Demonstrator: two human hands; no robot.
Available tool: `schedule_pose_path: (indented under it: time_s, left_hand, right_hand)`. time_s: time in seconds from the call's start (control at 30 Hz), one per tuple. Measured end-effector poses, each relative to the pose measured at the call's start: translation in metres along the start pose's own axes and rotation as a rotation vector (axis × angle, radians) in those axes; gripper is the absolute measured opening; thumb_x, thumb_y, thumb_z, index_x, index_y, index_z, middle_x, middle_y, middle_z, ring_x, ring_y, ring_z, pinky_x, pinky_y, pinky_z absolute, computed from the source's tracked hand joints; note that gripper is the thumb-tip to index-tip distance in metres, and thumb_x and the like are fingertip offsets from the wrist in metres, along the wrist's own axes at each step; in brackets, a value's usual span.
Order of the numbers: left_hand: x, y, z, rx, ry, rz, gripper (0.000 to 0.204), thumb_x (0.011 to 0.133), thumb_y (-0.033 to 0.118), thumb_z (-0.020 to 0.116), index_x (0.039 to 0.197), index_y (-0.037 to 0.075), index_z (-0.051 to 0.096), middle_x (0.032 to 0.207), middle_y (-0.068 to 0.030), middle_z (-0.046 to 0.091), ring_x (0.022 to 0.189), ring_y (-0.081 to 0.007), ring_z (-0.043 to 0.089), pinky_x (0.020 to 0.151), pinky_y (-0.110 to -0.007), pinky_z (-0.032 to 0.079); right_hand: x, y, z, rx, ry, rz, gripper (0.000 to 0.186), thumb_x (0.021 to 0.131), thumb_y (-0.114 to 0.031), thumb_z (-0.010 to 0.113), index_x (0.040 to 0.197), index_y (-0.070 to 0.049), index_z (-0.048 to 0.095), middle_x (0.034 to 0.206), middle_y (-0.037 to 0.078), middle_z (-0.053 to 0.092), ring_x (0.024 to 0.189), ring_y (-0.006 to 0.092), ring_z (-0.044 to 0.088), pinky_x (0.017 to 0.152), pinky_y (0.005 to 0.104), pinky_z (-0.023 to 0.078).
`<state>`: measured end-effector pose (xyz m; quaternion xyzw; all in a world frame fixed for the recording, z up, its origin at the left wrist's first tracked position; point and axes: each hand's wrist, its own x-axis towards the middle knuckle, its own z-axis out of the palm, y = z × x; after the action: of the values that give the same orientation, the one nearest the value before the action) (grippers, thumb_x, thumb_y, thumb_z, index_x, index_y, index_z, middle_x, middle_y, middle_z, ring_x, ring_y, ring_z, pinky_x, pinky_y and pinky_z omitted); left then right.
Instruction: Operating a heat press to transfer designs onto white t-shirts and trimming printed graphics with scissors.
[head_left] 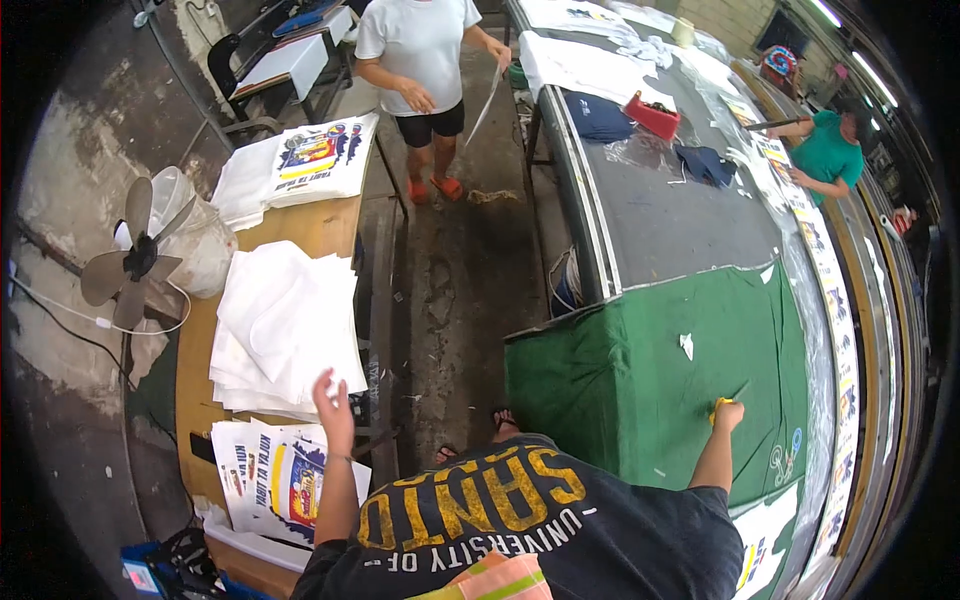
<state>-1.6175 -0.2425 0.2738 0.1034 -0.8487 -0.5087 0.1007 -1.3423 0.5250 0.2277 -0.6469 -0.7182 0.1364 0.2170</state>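
Observation:
My left hand (331, 402) reaches out over the wooden side table (320, 232), fingers spread and holding nothing, at the near corner of a stack of white folded cloth (285, 325). Just below it lies a pile of printed sheets (275, 478) with colourful designs. My right hand (727, 412) rests on the green cloth (640, 380) covering the near end of the long work table, closed around a small yellow-handled tool (722, 402) whose dark tip points up and right.
A small fan (135, 258) and a white bag stand at the left table's edge. More printed shirts (320, 155) lie farther back. A person in a white top (420, 45) stands in the aisle; another in green (830, 150) works at the long grey table (670, 215).

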Motion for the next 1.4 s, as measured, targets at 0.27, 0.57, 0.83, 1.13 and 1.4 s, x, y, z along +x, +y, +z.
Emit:
schedule_pose_path:
  time_s: [0.27,0.57,0.83,1.13,1.4]
  left_hand:
    - [-0.13,-0.099,0.036,-0.493,-0.3,-0.952,0.048,0.095,0.044,0.046,0.118,0.003,0.054,0.101,-0.0094,0.06,0.08,-0.0191,0.059,0.067,-0.032,0.051]
    - [-0.191,-0.11,0.003,-0.92,0.262,-1.042,0.091,0.079,0.078,0.038,0.134,0.006,0.035,0.107,-0.0138,0.056,0.093,-0.0284,0.056,0.081,-0.047,0.047]
    - [-0.202,-0.102,-0.004,-0.951,0.531,-0.931,0.072,0.082,0.07,0.045,0.124,0.011,0.041,0.104,-0.0056,0.057,0.086,-0.0188,0.056,0.069,-0.033,0.046]
    - [-0.204,-0.116,-0.012,-0.966,0.668,-0.821,0.058,0.091,0.056,0.043,0.13,0.013,0.038,0.104,-0.0043,0.059,0.082,-0.0163,0.056,0.067,-0.031,0.046]
    - [-0.192,-0.118,-0.014,-0.927,0.637,-0.777,0.058,0.092,0.054,0.042,0.131,0.01,0.037,0.106,-0.0053,0.058,0.08,-0.0163,0.056,0.066,-0.03,0.045]
  right_hand:
    - [0.037,-0.096,0.044,0.174,-0.056,-0.081,0.03,0.07,-0.016,0.074,0.084,0.002,0.054,0.084,0.016,0.062,0.075,0.0309,0.061,0.071,0.0402,0.049]
    - [0.068,-0.181,0.108,0.716,-0.303,0.101,0.038,0.071,-0.018,0.078,0.092,-0.002,0.051,0.085,0.01,0.058,0.074,0.0202,0.058,0.064,0.0361,0.049]
    - [0.061,-0.208,0.134,0.465,-0.241,-0.011,0.033,0.073,-0.014,0.072,0.096,-0.002,0.052,0.094,0.014,0.06,0.084,0.0256,0.061,0.076,0.0365,0.049]
    - [0.077,-0.201,0.14,0.646,-0.224,0.046,0.03,0.075,-0.012,0.07,0.099,-0.002,0.053,0.096,0.012,0.061,0.083,0.0226,0.061,0.075,0.0334,0.051]
    - [0.08,-0.171,0.115,0.778,-0.051,0.154,0.025,0.082,-0.011,0.066,0.1,-0.002,0.052,0.09,0.009,0.062,0.078,0.0178,0.059,0.066,0.0307,0.05]
